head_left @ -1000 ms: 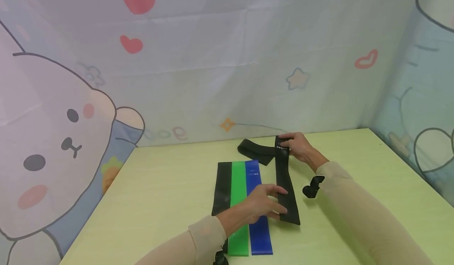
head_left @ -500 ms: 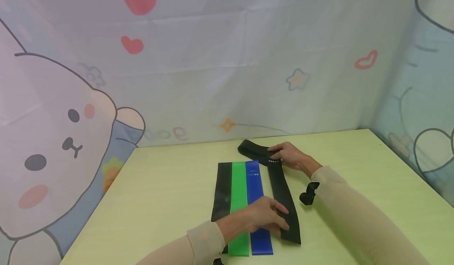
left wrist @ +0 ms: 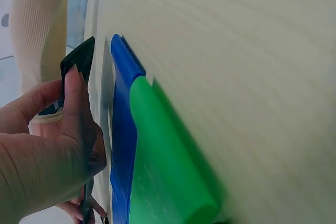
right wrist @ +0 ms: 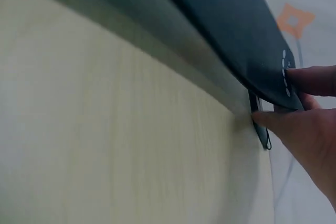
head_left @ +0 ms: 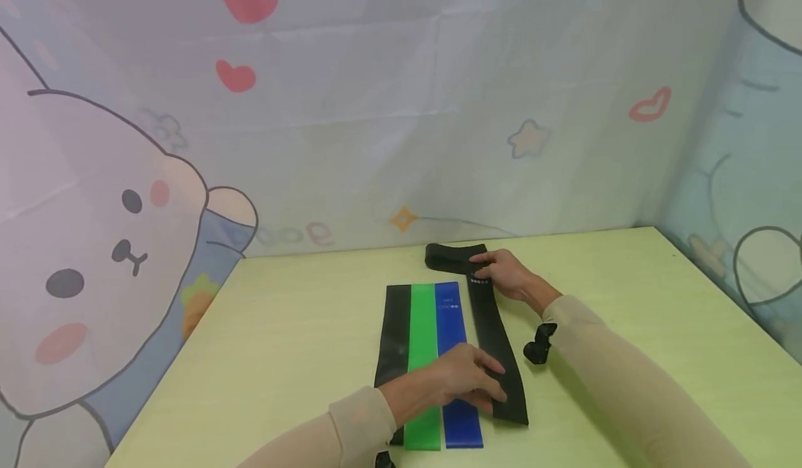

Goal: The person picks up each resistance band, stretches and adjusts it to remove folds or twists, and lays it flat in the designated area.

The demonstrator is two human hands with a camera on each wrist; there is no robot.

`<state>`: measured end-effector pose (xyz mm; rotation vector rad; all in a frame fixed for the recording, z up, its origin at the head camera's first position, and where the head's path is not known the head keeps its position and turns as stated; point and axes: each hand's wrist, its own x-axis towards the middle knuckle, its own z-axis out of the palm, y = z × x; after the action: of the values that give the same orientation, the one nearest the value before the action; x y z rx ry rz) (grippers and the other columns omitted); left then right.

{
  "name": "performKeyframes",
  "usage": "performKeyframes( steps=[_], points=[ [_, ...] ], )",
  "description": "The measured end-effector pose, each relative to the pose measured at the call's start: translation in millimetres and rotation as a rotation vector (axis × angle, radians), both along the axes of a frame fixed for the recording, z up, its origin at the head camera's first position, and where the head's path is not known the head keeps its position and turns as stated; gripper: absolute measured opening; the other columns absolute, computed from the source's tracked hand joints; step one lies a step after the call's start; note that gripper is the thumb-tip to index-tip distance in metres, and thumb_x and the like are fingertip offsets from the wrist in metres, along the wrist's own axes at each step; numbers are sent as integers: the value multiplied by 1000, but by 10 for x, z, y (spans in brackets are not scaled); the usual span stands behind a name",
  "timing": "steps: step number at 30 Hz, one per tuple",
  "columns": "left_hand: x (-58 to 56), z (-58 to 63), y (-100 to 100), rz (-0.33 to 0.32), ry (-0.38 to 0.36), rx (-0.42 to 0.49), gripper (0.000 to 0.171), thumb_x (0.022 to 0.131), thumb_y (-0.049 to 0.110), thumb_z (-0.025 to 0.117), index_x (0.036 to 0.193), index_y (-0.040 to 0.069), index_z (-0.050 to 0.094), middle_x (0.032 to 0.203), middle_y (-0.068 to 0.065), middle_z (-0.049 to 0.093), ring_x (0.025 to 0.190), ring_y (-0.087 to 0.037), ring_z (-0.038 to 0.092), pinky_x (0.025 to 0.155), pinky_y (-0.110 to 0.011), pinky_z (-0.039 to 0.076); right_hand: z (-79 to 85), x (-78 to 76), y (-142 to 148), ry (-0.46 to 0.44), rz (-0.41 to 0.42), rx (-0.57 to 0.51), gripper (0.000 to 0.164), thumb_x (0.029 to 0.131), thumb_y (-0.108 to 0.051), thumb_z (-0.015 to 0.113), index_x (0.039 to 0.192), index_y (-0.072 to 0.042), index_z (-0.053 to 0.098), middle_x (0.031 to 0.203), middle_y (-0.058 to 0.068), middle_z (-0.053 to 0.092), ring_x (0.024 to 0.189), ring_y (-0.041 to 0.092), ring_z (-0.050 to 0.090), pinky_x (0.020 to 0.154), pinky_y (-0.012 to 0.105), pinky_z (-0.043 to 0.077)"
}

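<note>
A black resistance band (head_left: 491, 318) stretches lengthwise just right of a blue resistance band (head_left: 450, 325). My right hand (head_left: 509, 274) pinches its far end, near a row of white dots, as the right wrist view shows. At its near end my left hand (head_left: 468, 376) pinches it between thumb and fingers, and in the left wrist view that end is raised off the table. Left of the blue band lie a green resistance band (head_left: 422, 329) and a second black band (head_left: 395, 329), side by side. My left forearm crosses over these and hides parts of them.
Behind the right hand's fingers a folded black band (head_left: 446, 258) lies near the table's back edge. The pale yellow table (head_left: 282, 342) meets a printed cloth backdrop (head_left: 351, 154) at the back and sides.
Both hands have brought the black band nearer to me, its far end shifting left toward the blue band. The folded band behind has turned slightly. The other bands stay in place.
</note>
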<state>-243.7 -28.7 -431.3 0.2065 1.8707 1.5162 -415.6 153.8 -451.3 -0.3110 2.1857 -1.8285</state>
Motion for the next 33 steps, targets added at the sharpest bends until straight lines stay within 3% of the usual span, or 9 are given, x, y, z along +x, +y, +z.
performKeyframes(
  steps=[4,7,14,23,33],
  points=[
    [-14,20,-5,-10,-3,-15,26,83,-7,73,107,2,71,92,-11,69,62,-14,68,68,-35,61,31,6,-17,100,-2,157,43,93,8,51,136,14,50,150,33,31,140,45,32,111,53,35],
    [-17,18,-3,-26,-10,-20,24,84,-7,73,106,2,71,89,-12,71,61,-13,67,68,-34,60,47,18,-41,152,-4,248,41,91,8,54,131,11,57,144,32,42,134,42,41,103,48,43],
    [-6,38,-2,-47,-16,-42,21,84,-9,72,102,2,71,85,-13,71,57,-12,65,66,-32,60,62,33,-61,196,1,313,35,87,8,61,122,9,63,128,27,55,107,32,55,85,35,50],
    [10,63,-45,-67,-9,-95,20,82,-10,74,98,1,71,87,-13,69,59,-14,67,65,-32,60,-36,7,-56,298,12,451,25,86,2,73,111,3,71,118,20,65,115,36,57,95,47,48],
    [21,63,-60,-111,6,-147,16,82,-4,78,94,5,73,76,-14,73,56,-15,69,61,-33,60,-97,-23,-37,390,33,544,21,82,-5,81,102,-2,75,110,14,69,110,34,59,94,49,48]
  ],
)
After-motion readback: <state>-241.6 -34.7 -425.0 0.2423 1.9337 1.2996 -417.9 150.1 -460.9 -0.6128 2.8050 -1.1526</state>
